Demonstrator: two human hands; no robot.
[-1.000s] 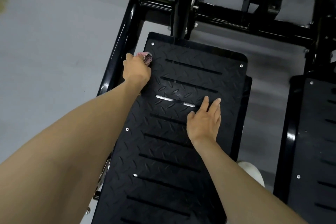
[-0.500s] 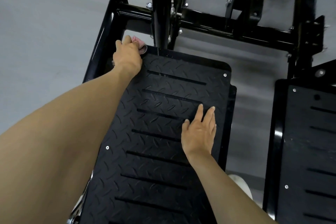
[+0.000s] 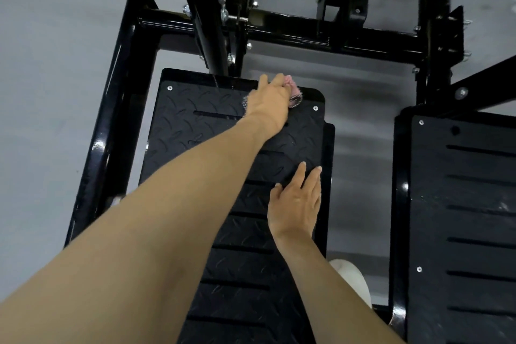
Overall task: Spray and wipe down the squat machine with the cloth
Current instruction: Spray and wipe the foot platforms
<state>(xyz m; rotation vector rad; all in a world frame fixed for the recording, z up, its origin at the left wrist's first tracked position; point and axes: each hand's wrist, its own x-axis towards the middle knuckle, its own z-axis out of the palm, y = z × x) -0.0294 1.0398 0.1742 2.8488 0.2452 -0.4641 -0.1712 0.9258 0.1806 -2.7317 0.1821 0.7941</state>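
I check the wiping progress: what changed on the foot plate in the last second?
The left hand, gripping the cloth, wiped from the left edge of the foot plate along its far edge to the right corner. The right hand stayed flat on it.

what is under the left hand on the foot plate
A bunched pink cloth sticks out from under the left hand, on the black foot plate near its far edge. The hand covers the rest of the cloth.

Dim, soft light; glare on frame (image 3: 100,145), blurred edges
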